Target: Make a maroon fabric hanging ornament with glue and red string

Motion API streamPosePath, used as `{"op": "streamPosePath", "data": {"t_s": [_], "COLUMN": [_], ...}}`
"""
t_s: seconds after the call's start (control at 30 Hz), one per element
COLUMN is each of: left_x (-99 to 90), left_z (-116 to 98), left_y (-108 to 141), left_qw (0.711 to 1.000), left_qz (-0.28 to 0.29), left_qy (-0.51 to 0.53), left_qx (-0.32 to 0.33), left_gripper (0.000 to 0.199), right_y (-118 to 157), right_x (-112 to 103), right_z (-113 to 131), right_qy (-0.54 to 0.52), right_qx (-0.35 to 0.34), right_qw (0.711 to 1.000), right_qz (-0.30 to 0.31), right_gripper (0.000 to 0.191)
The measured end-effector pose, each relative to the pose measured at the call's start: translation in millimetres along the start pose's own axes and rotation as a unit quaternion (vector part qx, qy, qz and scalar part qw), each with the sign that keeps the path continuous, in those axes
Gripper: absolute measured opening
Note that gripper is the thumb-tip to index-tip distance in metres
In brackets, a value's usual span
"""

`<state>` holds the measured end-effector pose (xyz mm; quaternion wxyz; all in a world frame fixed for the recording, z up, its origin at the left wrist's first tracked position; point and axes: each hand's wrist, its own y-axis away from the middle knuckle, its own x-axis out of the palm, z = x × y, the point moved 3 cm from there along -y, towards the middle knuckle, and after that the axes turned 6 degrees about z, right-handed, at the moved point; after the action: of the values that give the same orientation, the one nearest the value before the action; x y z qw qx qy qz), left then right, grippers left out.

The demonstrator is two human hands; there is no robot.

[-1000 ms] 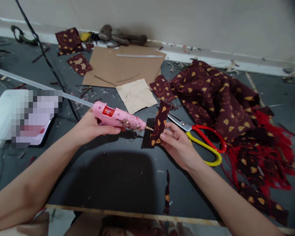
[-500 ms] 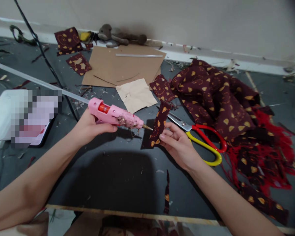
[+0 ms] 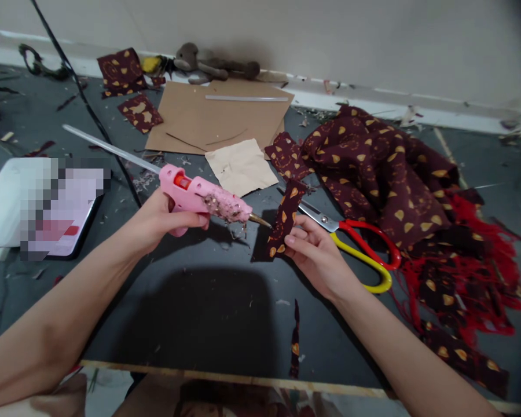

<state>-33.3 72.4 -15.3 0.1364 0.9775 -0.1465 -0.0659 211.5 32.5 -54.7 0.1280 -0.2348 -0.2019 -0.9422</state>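
My left hand (image 3: 162, 217) is wrapped round the handle of a pink glue gun (image 3: 208, 200), which has a long clear glue stick (image 3: 113, 149) in its back end. The gun's metal tip points right, at the edge of a narrow maroon patterned fabric strip (image 3: 285, 217). That strip is pinched upright between the fingers of my right hand (image 3: 310, 246). Behind my right hand lie scissors (image 3: 325, 220) with one red and one yellow handle. A cream square of cloth (image 3: 242, 168) lies beyond the glue gun.
Brown cardboard (image 3: 186, 116) lies at the back. A crumpled maroon cloth (image 3: 377, 168) with red fringe (image 3: 481, 278) covers the right side. At left are a phone (image 3: 76, 214), a white device (image 3: 15, 202) and a black cable (image 3: 91, 113). A thin scrap (image 3: 295, 341) lies near the front edge.
The glue gun has turned slightly, and its glue stick now reaches less far left. The fabric strip and my right fingers have shifted slightly right.
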Motion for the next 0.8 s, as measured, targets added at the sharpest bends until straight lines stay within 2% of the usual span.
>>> {"op": "streamPosePath", "data": {"t_s": [0.3,0.8], "left_x": [2.1,5.2], "left_z": [0.9,1.5], "left_y": [-0.7,-2.1], "left_qw": [0.999,0.999], "left_qz": [-0.015,-0.007], "left_qy": [-0.026,-0.047], "left_qx": [-0.018,0.011], "left_gripper": [0.017,0.018], "right_y": [0.6,0.4], "right_x": [0.5,1.6], "right_z": [-0.2,-1.0], "right_qy": [-0.007,0.030], "right_qx": [0.003,0.005], "right_qw": [1.000,1.000], "right_qz": [0.006,0.006], "right_gripper": [0.022,0.025]}}
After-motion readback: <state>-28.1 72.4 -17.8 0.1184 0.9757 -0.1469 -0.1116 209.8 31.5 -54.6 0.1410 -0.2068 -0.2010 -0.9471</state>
